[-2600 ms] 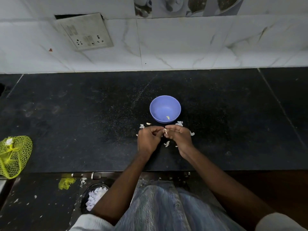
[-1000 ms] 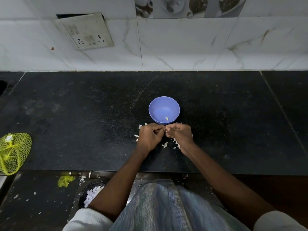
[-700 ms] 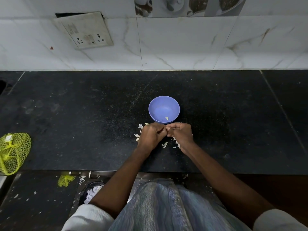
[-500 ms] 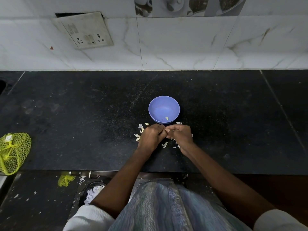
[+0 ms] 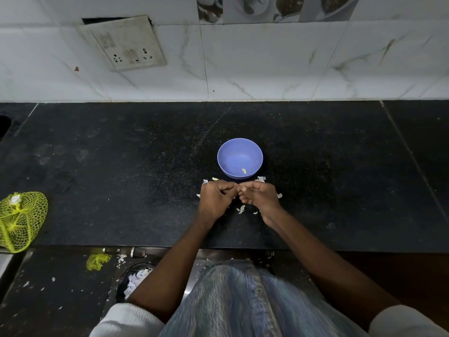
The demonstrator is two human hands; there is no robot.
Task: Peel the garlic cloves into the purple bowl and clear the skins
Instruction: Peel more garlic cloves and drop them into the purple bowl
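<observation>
At the far left edge of the black tabletop [image 5: 97, 190] lies a yellow mesh bag [image 5: 20, 221], and below the tabletop's front edge a scrap of the same yellow mesh [image 5: 98, 261] sits beside a dark bin [image 5: 132, 280] with white skins in it. On the tiled wall above hangs a switch plate [image 5: 126, 42], tilted. Toward the middle, the left hand [image 5: 215, 199] is curled into a loose fist with its fingertips meeting those of the right hand [image 5: 258, 197]; both pinch something small between them, most likely a garlic clove [image 5: 243, 189], though it is too hidden to make out. Loose skins [image 5: 241, 209] lie scattered on the tabletop under and around the two hands. Just beyond the hands stands the purple bowl [image 5: 240, 152], upright, with one peeled clove [image 5: 244, 171] lying inside near its front wall.
</observation>
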